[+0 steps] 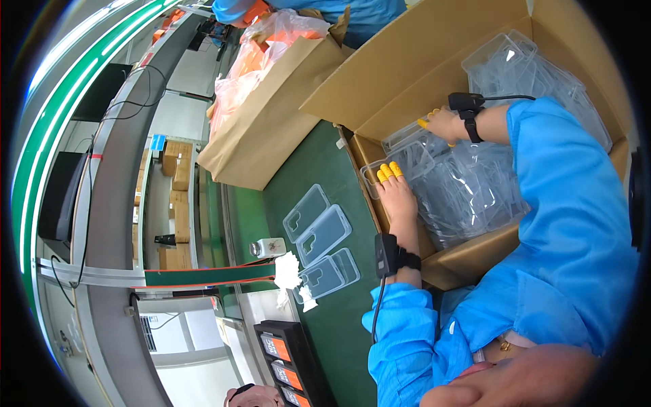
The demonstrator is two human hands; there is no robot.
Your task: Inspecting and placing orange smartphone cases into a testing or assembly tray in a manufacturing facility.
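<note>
My left hand [396,198], with yellow finger cots on three fingers, is at the near edge of a large cardboard box [468,254]. Its fingers lie together against a clear plastic phone case [368,178] that sticks out past the box edge; the thumb is hidden. Farther in, my right hand [444,127] reaches over the clear cases [468,190] piled in the box. Its fingers, also in yellow cots, are apart above the pile. Several clear phone cases with camera cutouts, one of them a bluish case [324,236], lie on the green table [281,183].
An open carton [264,115] with orange items in plastic bags stands across the table. Near the table's side are a small white-and-metal bottle [267,247], crumpled white tissue [287,270] and a black tray [296,346] of orange-and-white packs. Another person's blue sleeve [373,20] shows beyond.
</note>
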